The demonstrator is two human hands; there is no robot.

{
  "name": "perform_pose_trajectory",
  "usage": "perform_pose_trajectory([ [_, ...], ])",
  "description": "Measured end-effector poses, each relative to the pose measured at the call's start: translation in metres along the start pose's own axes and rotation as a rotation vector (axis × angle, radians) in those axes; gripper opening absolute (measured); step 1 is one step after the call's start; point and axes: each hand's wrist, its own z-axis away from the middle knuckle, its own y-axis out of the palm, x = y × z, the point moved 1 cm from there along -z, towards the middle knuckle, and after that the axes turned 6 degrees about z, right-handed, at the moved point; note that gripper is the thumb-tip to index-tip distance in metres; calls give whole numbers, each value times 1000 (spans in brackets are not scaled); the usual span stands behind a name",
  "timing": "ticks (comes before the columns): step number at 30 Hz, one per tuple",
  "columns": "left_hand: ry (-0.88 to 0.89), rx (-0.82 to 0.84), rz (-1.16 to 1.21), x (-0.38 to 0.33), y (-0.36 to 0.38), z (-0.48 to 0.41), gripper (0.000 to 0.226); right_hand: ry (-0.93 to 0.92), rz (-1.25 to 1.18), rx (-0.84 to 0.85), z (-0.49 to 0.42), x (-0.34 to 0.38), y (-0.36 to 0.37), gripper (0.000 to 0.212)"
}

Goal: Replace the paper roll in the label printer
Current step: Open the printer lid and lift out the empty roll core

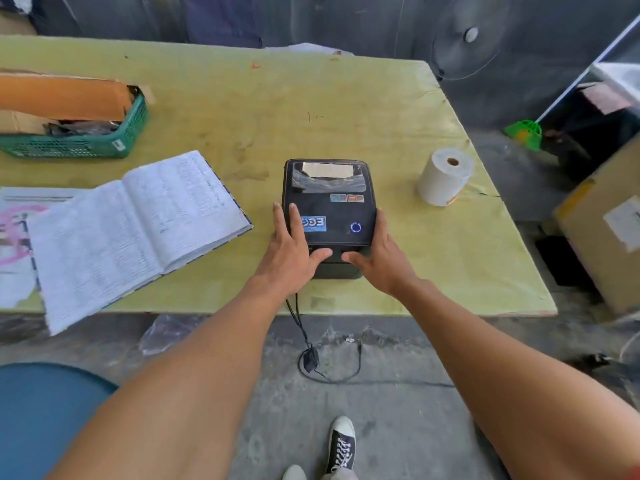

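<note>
A black label printer (332, 209) sits near the front edge of the yellow-green table (242, 116), its lid closed and a blue ring light lit. A clear window at its far end shows paper inside. My left hand (294, 251) lies on the printer's left side, fingers on the lid and thumb on the front. My right hand (377, 254) grips the right side, thumb at the front. A white paper roll (445, 176) stands upright on the table to the printer's right, apart from both hands.
An open ledger book (138, 226) lies left of the printer. A green basket (79, 140) with cardboard stands at the far left. A black cable (304, 341) hangs off the table's front edge. A cardboard box (606, 226) stands on the floor at right.
</note>
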Motion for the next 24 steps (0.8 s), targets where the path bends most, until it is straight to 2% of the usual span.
perform_pose_trajectory([
  [16,-9,-1,42,-3,-16,-7,104,-99,55,-49,-7,0,-22,95],
  [19,9,-86,84,-10,-40,-22,98,-111,55,-117,-20,10,-44,86],
  [24,-32,-384,359,-28,-72,-53,77,-27,20,-195,-58,37,-79,84],
])
